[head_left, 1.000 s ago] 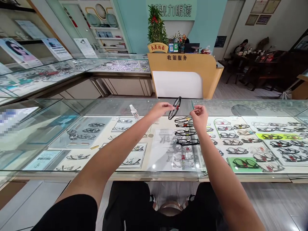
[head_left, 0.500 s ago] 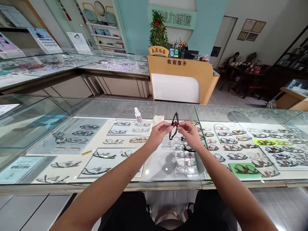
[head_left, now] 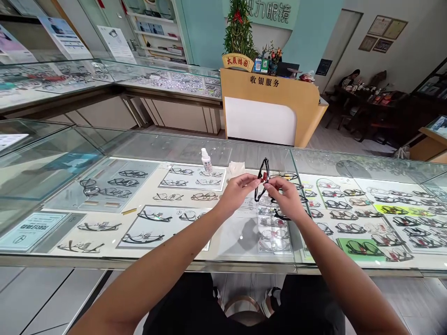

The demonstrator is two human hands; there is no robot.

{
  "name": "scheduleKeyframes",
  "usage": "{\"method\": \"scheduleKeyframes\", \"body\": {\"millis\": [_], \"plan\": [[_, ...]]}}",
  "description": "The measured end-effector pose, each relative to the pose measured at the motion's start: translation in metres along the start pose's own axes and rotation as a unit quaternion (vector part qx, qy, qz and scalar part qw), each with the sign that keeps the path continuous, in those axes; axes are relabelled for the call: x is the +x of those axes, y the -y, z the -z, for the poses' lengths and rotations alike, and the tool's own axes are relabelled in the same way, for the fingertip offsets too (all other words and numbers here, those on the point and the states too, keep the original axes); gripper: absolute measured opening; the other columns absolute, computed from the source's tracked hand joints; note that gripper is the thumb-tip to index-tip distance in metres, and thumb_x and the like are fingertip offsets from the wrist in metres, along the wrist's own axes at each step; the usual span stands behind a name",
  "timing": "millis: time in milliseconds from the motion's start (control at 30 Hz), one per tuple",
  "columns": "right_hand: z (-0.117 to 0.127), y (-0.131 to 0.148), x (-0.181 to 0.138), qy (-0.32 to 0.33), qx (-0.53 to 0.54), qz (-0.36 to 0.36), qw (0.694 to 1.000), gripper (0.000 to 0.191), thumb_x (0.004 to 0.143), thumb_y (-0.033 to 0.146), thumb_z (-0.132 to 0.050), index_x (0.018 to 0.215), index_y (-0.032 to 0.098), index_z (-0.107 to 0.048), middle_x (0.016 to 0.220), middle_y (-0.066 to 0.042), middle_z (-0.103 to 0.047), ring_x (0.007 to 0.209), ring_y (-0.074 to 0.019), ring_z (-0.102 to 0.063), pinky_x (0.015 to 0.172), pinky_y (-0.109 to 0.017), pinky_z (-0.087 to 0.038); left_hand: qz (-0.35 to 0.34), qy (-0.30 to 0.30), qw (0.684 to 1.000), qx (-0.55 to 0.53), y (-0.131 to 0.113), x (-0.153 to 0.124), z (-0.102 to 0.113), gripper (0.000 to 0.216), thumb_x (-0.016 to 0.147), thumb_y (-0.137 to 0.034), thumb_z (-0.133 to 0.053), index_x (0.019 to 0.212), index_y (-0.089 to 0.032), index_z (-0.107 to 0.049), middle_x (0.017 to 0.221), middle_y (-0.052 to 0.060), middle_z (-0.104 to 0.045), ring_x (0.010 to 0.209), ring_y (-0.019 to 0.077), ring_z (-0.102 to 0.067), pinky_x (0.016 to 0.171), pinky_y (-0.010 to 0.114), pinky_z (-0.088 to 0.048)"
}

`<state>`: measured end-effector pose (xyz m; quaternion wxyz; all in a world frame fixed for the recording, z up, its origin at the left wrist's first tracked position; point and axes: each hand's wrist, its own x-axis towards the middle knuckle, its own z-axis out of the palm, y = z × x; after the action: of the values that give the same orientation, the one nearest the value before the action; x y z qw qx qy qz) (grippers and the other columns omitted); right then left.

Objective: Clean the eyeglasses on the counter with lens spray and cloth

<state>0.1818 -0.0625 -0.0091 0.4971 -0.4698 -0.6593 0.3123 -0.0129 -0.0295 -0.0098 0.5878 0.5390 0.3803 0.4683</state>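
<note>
Black glasses upright between both grips above the table, left hand and right hand pinched on frame

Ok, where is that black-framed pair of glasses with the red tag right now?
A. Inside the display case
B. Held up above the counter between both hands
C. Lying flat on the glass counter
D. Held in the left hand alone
B: the black-framed pair of glasses with the red tag is pinched between the left hand and right hand, raised above the glass counter.
</note>
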Motion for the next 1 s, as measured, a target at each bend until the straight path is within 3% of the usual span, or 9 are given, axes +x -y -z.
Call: {"method": "scheduleKeyframes", "body": {"millis": [467, 767, 1000], "plan": [[0.0056, -0.0016, 0.0003, 0.034, -0.001, -0.006, 0.999, 0.036, 0.1, 0.058, -0.067, 0.087, 0.025, -0.067, 0.076, 0.0, -0.064, 0.071, -0.0184, -0.056, 0.071, -0.034, -0.047, 0.006, 0.014, 1.0, -0.001, 0.0008, 0.0035, 0.0031, 0.044, 0.073, -0.061, -0.092, 0.091, -0.021, -0.083, 0.107, 0.009, -0.083, 0.111, 0.0291, -0.072, 0.106, 0.045, -0.054], [0.0063, -0.0038, 0.0013, -0.004, -0.033, -0.025, 0.999, 0.038, 0.098, 0.06, -0.067, 0.088, 0.024, -0.073, 0.072, -0.001, -0.067, 0.066, -0.0187, -0.059, 0.064, -0.033, -0.045, -0.029, -0.002, 0.998, 0.055, 0.0003, 0.0043, 0.005, 0.043, 0.08, -0.061, -0.088, 0.099, -0.022, -0.084, 0.109, 0.008, -0.083, 0.104, 0.0267, -0.073, 0.096, 0.04, -0.054], [0.0101, 0.0004, 0.0003, -0.041, -0.002, -0.08, 0.996, 0.041, 0.097, 0.064, -0.069, 0.1, 0.023, -0.073, 0.066, -0.001, -0.074, 0.056, -0.0184, -0.063, 0.059, -0.032, -0.051, -0.051, -0.032, 0.993, 0.104, 0.0007, 0.0079, 0.0098, 0.041, 0.083, -0.061, -0.084, 0.098, -0.023, -0.084, 0.105, 0.008, -0.082, 0.102, 0.0272, -0.072, 0.093, 0.039, -0.053]]}}
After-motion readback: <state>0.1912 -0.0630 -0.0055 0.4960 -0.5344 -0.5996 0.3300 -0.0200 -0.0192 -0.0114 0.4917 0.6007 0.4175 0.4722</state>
